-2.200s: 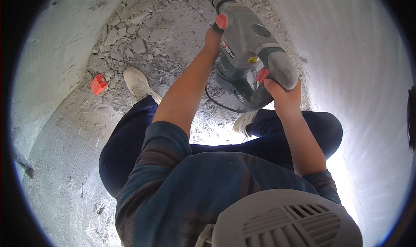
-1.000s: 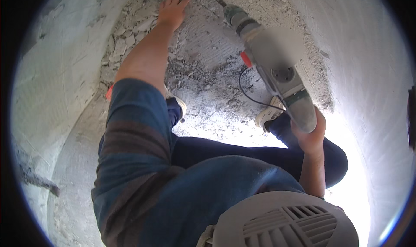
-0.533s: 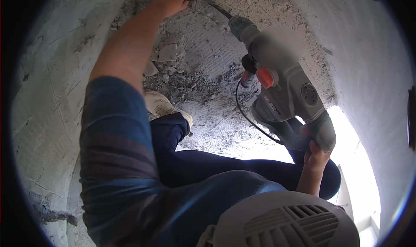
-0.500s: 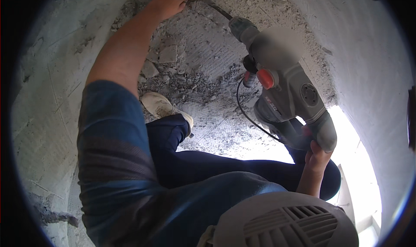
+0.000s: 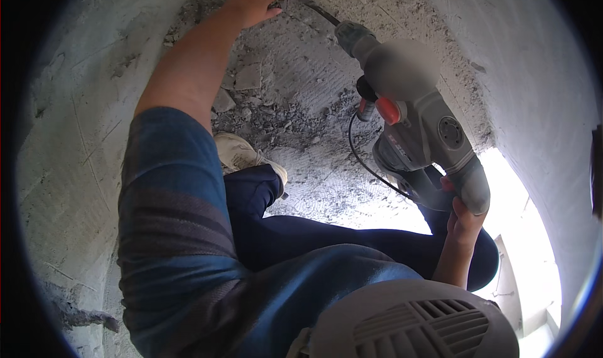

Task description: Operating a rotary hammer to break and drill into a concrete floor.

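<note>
My left hand (image 5: 254, 3) is stretched out at the far edge, fingers apart, with nothing held. It appears to rest on the rough surface there, beside the tip of a chisel bit (image 5: 319, 9). That bit sticks out of the front of a grey-green rotary hammer (image 5: 419, 129) with red parts, which slants down to the right. Around the rear handle of the hammer, my right hand (image 5: 465, 223) is closed; some of its fingers are hidden. A blurred patch hides part of the hammer's front housing.
Broken concrete chunks (image 5: 248, 76) and rubble lie on the dusty floor. My light shoe (image 5: 242, 152) stands near them. Grey walls (image 5: 69, 144) rise on both sides. A black cable (image 5: 361, 160) loops beside the hammer. A pale vented mask (image 5: 414, 320) covers the bottom edge.
My left hand and arm have shifted slightly to the right in the view, with the fingers more spread. The hammer appears a little further right, still in my right hand.
</note>
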{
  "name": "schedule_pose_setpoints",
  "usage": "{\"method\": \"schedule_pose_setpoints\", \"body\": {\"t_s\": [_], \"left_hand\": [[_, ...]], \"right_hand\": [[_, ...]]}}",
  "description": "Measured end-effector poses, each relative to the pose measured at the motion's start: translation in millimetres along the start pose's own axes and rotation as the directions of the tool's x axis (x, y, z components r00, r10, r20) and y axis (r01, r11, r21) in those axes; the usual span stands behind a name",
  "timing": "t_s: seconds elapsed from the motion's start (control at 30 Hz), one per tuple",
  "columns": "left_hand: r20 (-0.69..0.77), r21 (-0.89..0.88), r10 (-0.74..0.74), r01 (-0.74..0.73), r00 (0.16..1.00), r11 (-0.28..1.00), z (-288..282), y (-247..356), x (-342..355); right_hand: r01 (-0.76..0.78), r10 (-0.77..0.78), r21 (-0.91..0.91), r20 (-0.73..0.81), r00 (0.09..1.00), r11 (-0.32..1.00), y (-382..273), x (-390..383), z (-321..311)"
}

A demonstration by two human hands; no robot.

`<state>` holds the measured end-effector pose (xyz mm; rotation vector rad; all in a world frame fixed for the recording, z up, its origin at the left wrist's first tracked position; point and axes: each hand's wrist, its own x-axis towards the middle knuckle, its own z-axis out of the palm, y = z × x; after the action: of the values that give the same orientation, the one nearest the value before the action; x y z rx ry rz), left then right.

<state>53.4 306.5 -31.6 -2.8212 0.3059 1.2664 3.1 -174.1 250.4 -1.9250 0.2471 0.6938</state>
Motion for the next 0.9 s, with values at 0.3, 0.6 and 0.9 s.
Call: {"method": "schedule_pose_setpoints", "body": {"t_s": [0.3,0.6,0.9], "left_hand": [[-0.14,0.036,-0.259,0.267,0.956,0.963,55.8,-57.0,-45.6],[-0.35,-0.807,0.11,-0.359,0.93,0.469,92.8,184.1,-66.3],[-0.408,-0.592,-0.379,-0.557,0.83,-0.582,-4.4,309.1,-20.7]], "right_hand": [[-0.012,0.012,-0.015,-0.014,1.0,1.0,4.9,-0.3,-6.3],[0.035,-0.032,-0.128,0.023,0.999,0.991,-17.0,4.0,-6.1],[0.262,-0.181,-0.342,0.249,0.951,0.903,-76.8,28.6,5.5]]}}
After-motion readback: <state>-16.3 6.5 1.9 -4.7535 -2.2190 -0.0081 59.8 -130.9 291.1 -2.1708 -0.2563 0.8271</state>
